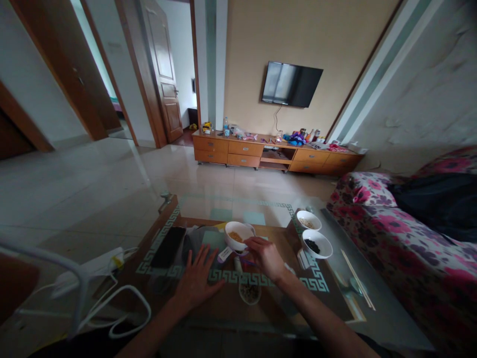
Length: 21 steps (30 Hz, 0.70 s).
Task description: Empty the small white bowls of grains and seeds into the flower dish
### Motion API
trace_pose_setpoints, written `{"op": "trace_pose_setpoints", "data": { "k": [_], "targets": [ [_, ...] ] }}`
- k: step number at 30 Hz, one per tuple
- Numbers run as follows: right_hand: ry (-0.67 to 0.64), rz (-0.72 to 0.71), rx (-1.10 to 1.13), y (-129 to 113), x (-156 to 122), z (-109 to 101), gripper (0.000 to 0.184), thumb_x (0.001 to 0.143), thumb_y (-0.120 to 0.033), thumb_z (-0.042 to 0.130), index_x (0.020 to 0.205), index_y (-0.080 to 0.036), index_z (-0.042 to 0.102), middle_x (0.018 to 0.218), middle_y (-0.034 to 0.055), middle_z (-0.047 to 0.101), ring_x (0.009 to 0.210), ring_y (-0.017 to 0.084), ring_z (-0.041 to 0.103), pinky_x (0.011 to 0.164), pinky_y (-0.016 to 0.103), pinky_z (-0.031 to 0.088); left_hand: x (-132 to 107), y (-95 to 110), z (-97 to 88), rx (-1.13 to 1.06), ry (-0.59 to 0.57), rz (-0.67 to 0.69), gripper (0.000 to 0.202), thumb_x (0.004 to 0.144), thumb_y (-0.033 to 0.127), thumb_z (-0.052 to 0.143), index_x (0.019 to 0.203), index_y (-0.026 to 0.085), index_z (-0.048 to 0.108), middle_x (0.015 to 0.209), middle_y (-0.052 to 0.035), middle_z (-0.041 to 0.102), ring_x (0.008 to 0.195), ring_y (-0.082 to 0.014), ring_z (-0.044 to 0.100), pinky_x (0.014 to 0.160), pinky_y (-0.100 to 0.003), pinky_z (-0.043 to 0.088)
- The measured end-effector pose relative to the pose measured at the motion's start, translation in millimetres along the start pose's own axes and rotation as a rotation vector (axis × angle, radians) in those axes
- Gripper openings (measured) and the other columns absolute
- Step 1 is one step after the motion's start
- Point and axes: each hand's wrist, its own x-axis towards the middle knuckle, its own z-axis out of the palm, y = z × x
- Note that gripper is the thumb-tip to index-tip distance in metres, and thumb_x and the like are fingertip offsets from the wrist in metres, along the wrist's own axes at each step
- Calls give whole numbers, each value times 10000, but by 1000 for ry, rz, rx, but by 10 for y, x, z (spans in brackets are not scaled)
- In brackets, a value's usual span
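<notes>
My left hand [197, 278] lies flat on the glass table [335, 293], fingers spread, holding nothing. My right hand [265, 256] is curled with its fingers pinched together at the near rim of a white bowl [239, 235] holding yellowish grains. What the fingers pinch is too small to make out. Just below that bowl lies a small white item [225, 254]. A small cup of mixed dark bits [249, 292] sits between my forearms.
Two more white bowls stand to the right, one with pale grains [308, 220], one with dark pieces [316, 243]. Chopsticks [357, 286] lie at the right edge. A black phone [167, 247] lies at the left, white cables [112, 303] beyond. A floral sofa [402, 238] is right.
</notes>
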Motion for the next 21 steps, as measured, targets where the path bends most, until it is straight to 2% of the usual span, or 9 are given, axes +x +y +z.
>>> {"op": "trace_pose_setpoints", "data": {
  "k": [2, 4, 7, 9, 12, 16, 19, 21],
  "targets": [
    [87, 55, 180, -11, -3, 105, 285, 1002, -234, 571, 1175, -241, 798, 1165, 70, 795, 1038, 249, 746, 939, 362, 576, 0, -7, 13, 4, 8, 7, 902, 929, 668, 656, 1661, 231, 361, 1724, -161, 274, 1600, -426, 228, 1280, -760, 132],
    [165, 151, 373, -3, 26, 182, 232, 969, -329, 641, 1079, -234, 821, 1048, 63, 812, 941, 263, 757, 874, 375, 595, 1, -4, 5, 6, 4, 4, 906, 930, 692, 642, 1662, 237, 362, 1725, -158, 271, 1603, -425, 220, 1278, -762, 121],
    [231, 320, 704, 37, 101, 260, 257, 844, -457, 785, 920, -214, 814, 869, 42, 796, 786, 252, 732, 775, 374, 609, 1, 7, -22, -2, -9, -3, 914, 934, 706, 628, 1663, 225, 357, 1728, -163, 258, 1610, -418, 201, 1274, -767, 116],
    [257, 406, 917, 74, 142, 295, 336, 745, -495, 876, 873, -198, 788, 830, 31, 779, 757, 231, 717, 769, 370, 621, -2, 10, -27, -12, -9, -1, 911, 936, 710, 624, 1660, 222, 362, 1729, -163, 258, 1612, -413, 198, 1274, -764, 122],
    [313, 526, 1208, 131, 157, 332, 434, 650, -478, 966, 889, -192, 743, 861, 20, 767, 814, 213, 730, 831, 375, 650, -5, -5, 4, -16, 3, 7, 898, 942, 710, 617, 1652, 217, 373, 1727, -158, 269, 1612, -405, 202, 1281, -754, 121],
    [363, 620, 1497, 213, 127, 370, 417, 687, -351, 974, 934, -203, 673, 931, 23, 742, 926, 199, 745, 925, 363, 664, 1, -41, 74, 0, 32, 15, 913, 947, 721, 595, 1639, 164, 384, 1720, -177, 276, 1609, -400, 213, 1286, -746, 120],
    [400, 607, 1549, 297, 129, 353, 351, 748, -282, 925, 945, -209, 643, 927, 16, 718, 935, 186, 741, 945, 352, 665, 8, -55, 92, 13, 31, 16, 924, 954, 738, 574, 1640, 151, 376, 1719, -175, 273, 1613, -384, 207, 1286, -741, 131],
    [427, 573, 1514, 375, 158, 274, 333, 767, -290, 903, 962, -212, 645, 931, 9, 714, 933, 180, 733, 958, 350, 656, 9, -55, 87, 23, 24, 16, 927, 954, 743, 573, 1641, 153, 373, 1723, -167, 261, 1617, -373, 201, 1284, -741, 143]
  ]
}}
